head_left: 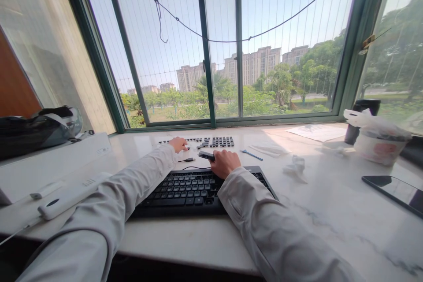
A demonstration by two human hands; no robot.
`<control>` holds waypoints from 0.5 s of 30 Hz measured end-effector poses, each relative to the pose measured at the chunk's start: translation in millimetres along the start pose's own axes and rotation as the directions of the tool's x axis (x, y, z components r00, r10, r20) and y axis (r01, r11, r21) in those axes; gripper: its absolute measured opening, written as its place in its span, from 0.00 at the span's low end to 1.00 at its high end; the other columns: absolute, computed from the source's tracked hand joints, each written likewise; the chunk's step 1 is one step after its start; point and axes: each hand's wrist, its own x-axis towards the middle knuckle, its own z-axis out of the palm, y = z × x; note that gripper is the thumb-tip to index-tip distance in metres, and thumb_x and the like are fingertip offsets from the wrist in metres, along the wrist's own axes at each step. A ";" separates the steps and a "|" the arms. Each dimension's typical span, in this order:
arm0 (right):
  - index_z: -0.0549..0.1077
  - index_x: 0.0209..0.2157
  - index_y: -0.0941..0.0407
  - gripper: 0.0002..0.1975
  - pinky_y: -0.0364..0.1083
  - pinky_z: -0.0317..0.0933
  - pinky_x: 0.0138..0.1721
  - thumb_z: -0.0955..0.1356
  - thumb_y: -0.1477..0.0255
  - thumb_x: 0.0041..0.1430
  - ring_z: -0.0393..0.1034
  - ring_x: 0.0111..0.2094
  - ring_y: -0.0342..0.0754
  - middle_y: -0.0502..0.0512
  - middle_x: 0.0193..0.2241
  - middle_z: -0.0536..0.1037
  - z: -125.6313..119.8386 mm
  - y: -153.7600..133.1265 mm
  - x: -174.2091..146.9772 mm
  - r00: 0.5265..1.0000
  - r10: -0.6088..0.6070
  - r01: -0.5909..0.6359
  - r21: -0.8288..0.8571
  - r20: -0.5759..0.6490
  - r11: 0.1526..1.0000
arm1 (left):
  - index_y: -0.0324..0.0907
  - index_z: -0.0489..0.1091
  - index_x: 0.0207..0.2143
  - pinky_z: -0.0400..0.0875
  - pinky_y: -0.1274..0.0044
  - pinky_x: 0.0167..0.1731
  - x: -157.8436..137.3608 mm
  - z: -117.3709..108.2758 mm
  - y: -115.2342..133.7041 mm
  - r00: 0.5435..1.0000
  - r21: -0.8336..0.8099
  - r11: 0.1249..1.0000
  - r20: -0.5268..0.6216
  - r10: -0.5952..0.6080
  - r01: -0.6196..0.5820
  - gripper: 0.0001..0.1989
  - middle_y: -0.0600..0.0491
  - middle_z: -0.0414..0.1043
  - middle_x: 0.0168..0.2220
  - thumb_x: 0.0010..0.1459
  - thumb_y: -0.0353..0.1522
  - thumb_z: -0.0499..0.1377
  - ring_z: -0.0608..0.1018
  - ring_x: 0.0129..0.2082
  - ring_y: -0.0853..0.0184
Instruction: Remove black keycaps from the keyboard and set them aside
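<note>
My left hand (179, 144) reaches over the back of the keyboard, its fingertips closed at a small dark keycap (188, 148) among the rows laid out on the marble top. My right hand (225, 163) grips a small black brush (206, 155), which points left above the keyboard's back edge. Below both hands lies the black keyboard (178, 189), with bare switch spots at its right side; the right wrist covers part of it. Loose black keycaps (223, 142) stand in rows behind. Between the hands rests a USB plug (189, 159) on its cable.
A blue stick-like tool (252, 155) and crumpled tissue (295, 167) lie to the right. Farther right are a phone (396, 191), a bagged tub (380, 143) and a black cup (352, 132). On the left sit a white box (56, 158) and a white power strip (71, 196).
</note>
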 end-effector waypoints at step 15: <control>0.76 0.39 0.54 0.19 0.48 0.60 0.35 0.60 0.59 0.59 0.74 0.37 0.55 0.62 0.37 0.78 2.3 1.0 0.8 1.000 0.018 -0.018 0.008 -0.024 1.000 | 0.43 0.76 0.40 0.66 0.81 0.28 26.9 -3.6 2.2 0.999 0.019 1.000 -0.038 0.013 -0.012 0.13 0.52 0.79 0.34 0.53 0.37 0.60 0.75 0.22 0.72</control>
